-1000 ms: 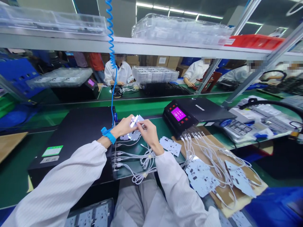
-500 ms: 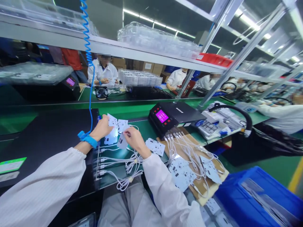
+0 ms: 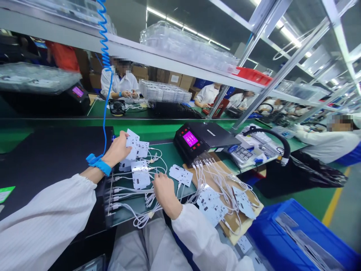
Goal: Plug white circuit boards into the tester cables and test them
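My left hand (image 3: 120,148), with a blue wrist strap (image 3: 98,163), is closed on the edge of a white circuit board (image 3: 132,138). More white boards overlap beneath and beside it. Nearer to me, another white circuit board (image 3: 140,175) lies on top of white cables. My right hand (image 3: 165,190) is just right of that board, its fingers curled together over the cables (image 3: 150,199). What its fingertips grip, if anything, is hidden. A separate white board (image 3: 181,175) with a cable plugged in lies beyond my right hand.
A black tester with a lit pink screen (image 3: 190,138) stands behind, its cables running over cardboard (image 3: 222,173) to more boards (image 3: 211,205). A black box (image 3: 56,162) fills the left side. A blue bin (image 3: 299,233) sits at lower right. A coiled blue cord (image 3: 104,41) hangs at left.
My right hand has moved down and right, letting go of the white board it held, which now lies on the cables. My left hand stays at the boards. The view has shifted slightly.
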Tool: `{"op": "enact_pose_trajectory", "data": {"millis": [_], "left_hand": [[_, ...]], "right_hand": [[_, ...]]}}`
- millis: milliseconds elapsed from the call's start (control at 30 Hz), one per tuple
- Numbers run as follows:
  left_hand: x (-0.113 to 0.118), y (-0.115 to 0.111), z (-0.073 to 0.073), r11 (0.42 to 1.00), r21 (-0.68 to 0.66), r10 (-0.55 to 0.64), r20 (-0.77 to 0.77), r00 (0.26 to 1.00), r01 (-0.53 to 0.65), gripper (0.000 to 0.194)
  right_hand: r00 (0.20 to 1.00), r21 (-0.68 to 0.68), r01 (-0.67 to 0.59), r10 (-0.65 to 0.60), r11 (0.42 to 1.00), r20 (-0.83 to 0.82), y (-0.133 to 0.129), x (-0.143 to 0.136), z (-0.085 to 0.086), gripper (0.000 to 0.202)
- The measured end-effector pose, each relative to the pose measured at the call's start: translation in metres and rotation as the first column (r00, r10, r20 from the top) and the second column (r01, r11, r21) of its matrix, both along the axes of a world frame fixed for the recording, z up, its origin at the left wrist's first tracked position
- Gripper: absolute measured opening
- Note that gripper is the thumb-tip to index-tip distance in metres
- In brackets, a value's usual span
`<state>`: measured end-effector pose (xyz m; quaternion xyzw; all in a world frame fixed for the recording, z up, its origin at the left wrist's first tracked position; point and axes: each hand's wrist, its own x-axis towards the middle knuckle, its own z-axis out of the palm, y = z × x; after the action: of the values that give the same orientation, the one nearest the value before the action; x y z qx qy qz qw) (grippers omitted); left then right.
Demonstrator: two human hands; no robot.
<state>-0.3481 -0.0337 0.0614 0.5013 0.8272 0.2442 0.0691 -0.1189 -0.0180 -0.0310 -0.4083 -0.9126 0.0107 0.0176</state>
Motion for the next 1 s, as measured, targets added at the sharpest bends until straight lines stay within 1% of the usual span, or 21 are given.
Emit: {"op": "enact_pose_trajectory", "data": {"millis": [33,100,267,367,433,500,533,567,600,633,667,733,800,867,933,1000], "left_hand": [[-0.001,0.000,0.000,1.000,-0.002,-0.001,0.002,1.000,0.001,0.054],[-0.002,0.001,0.000,1.000,-0.007,0.003,0.002,1.000,-0.003,0.055],[-0.003,0.001,0.001,1.000,-0.021,-0.002,0.008,1.000,0.002,0.055],[-0.005,0.002,0.000,1.000,0.006,-0.012,0.034,0.999,0.011,0.053],[-0.006,0.003,-0.002,0.999,0.047,-0.030,0.114,0.993,0.025,0.056],[-0.005,0.003,-0.003,0.995,0.095,-0.066,0.298,0.952,0.039,0.069],[-0.004,0.003,-0.003,0.993,0.112,-0.090,0.410,0.908,0.048,0.080],[-0.001,0.002,-0.002,0.991,0.121,-0.112,0.514,0.851,0.057,0.092],[0.002,0.001,0.000,0.990,0.122,-0.132,0.600,0.789,0.073,0.102],[0.006,-0.001,0.002,0.988,0.117,-0.153,0.662,0.734,0.100,0.110],[0.010,-0.003,0.006,0.984,0.107,-0.176,0.702,0.690,0.141,0.113],[0.018,-0.006,0.012,0.964,0.095,-0.235,0.737,0.634,0.248,0.105],[0.024,-0.008,0.017,0.940,0.089,-0.287,0.732,0.617,0.330,0.092],[0.026,-0.009,0.019,0.926,0.090,-0.316,0.716,0.622,0.368,0.085],[0.026,-0.008,0.017,0.918,0.100,-0.339,0.702,0.626,0.385,0.083],[0.024,-0.007,0.014,0.907,0.121,-0.369,0.688,0.625,0.403,0.081]], "right_hand": [[0.999,-0.043,0.038,-0.036,0.998,0.041,-0.001,0.003,0.001,0.019],[0.996,-0.091,0.053,-0.046,0.995,0.076,-0.001,0.003,0.002,0.021],[0.998,-0.130,0.037,-0.031,0.991,0.051,0.001,-0.005,0.005,0.024],[1.000,-0.132,0.023,-0.021,0.991,0.011,0.003,-0.002,0.012,0.025],[0.999,-0.149,0.002,-0.010,0.989,-0.049,0.006,0.005,0.018,0.021],[0.979,-0.242,-0.063,0.012,0.968,-0.205,0.011,0.014,0.024,0.018],[0.948,-0.314,-0.123,0.018,0.941,-0.319,0.013,0.019,0.027,0.016],[0.898,-0.389,-0.198,0.007,0.900,-0.440,0.015,0.024,0.028,0.012],[0.835,-0.449,-0.274,-0.021,0.851,-0.549,0.016,0.028,0.028,0.008],[0.770,-0.486,-0.336,-0.062,0.807,-0.635,0.016,0.032,0.027,0.009],[0.703,-0.508,-0.378,-0.117,0.774,-0.701,0.015,0.035,0.026,0.015],[0.559,-0.537,-0.418,-0.259,0.733,-0.788,0.011,0.038,0.019,0.025],[0.386,-0.559,-0.434,-0.414,0.707,-0.824,0.005,0.038,0.012,0.031],[0.247,-0.578,-0.434,-0.526,0.691,-0.814,-0.002,0.036,0.005,0.038],[0.165,-0.581,-0.403,-0.568,0.707,-0.806,-0.007,0.033,0.000,0.043],[0.127,-0.574,-0.357,-0.570,0.737,-0.812,-0.010,0.029,-0.002,0.044]]}}
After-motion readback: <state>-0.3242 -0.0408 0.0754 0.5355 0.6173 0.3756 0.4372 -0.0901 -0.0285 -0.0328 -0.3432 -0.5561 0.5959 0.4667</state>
